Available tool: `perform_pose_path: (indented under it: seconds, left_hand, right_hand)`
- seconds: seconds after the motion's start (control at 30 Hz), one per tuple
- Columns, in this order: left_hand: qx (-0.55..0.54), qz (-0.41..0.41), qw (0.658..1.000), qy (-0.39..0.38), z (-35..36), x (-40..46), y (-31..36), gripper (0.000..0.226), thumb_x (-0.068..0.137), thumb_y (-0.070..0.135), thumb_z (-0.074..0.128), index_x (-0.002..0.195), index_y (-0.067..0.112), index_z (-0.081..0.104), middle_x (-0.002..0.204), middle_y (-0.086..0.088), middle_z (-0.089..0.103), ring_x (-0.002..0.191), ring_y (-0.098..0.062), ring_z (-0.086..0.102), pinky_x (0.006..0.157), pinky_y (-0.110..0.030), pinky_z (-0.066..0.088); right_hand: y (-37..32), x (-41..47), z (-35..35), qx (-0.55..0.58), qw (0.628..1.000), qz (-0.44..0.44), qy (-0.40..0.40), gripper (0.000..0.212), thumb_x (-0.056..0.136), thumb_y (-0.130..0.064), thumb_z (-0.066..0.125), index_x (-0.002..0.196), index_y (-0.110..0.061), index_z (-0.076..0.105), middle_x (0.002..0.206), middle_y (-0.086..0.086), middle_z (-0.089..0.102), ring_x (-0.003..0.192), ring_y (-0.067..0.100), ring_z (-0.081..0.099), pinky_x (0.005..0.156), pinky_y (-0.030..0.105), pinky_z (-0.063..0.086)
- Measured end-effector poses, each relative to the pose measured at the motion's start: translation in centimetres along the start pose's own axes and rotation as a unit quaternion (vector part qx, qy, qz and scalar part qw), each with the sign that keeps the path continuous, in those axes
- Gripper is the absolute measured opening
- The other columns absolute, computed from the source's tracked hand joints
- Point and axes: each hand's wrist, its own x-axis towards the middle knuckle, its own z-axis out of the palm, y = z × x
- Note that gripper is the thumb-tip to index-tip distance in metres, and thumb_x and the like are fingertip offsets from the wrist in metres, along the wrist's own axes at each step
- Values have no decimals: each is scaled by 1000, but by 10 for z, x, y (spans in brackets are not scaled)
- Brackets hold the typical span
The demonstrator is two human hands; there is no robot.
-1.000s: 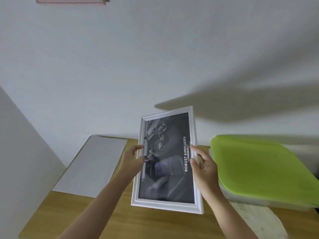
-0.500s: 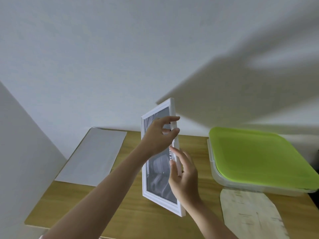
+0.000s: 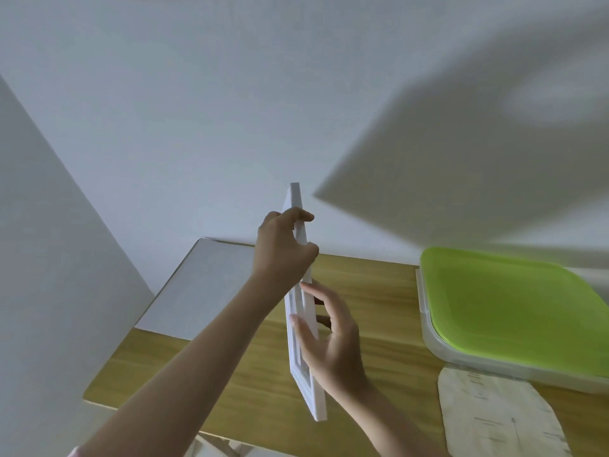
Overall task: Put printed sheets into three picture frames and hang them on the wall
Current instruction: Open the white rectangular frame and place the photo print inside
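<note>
Head view: green-lidded container [image 3: 514,311], contents hidden, on table [image 3: 369,291].

The picture frame [image 3: 303,324] I hold looks like smooth white moulded plastic. Table [image 3: 369,291]: matt wood grain. Container lid [image 3: 514,301]: glossy green plastic. Sheet [image 3: 204,291]: matt paper or card. Wall [image 3: 230,110]: matt.
</note>
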Motion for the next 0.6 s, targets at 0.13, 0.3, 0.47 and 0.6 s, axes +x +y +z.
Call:
perform_pose_path:
  seconds: [0.13,0.3,0.47,0.6]
  left_hand:
    - [-26,-15,999,27,-19,6,-16,41,70,5,61,104,27,67,97,5,63,72,-10,61,57,-10,46]
    - [-114,-24,993,17,-43,13,-42,41,71,5,67,102,31,69,98,6,69,76,-21,69,71,-25,57]
    - [-205,-37,978,-9,-58,18,-65,43,78,-7,65,111,21,66,105,-8,69,78,-22,69,64,-24,55]
    - [-267,-68,960,-37,-59,23,-78,42,81,-10,61,114,17,63,88,0,68,64,-9,66,55,-20,51]
  right_hand:
    - [1,1,6,59,996,36,-60,45,84,-21,67,127,-19,53,124,-13,58,117,10,55,93,33,49]
    - [36,10,-5,-48,996,76,17,48,85,-39,58,129,-23,50,131,-4,51,127,12,43,107,29,34]
    - [71,19,-29,-40,975,217,29,45,87,-30,63,128,-38,46,132,-2,43,129,15,36,107,32,30]
    - [81,23,-33,25,963,267,-12,48,89,-27,62,129,-45,43,133,-9,46,121,11,45,103,34,41]
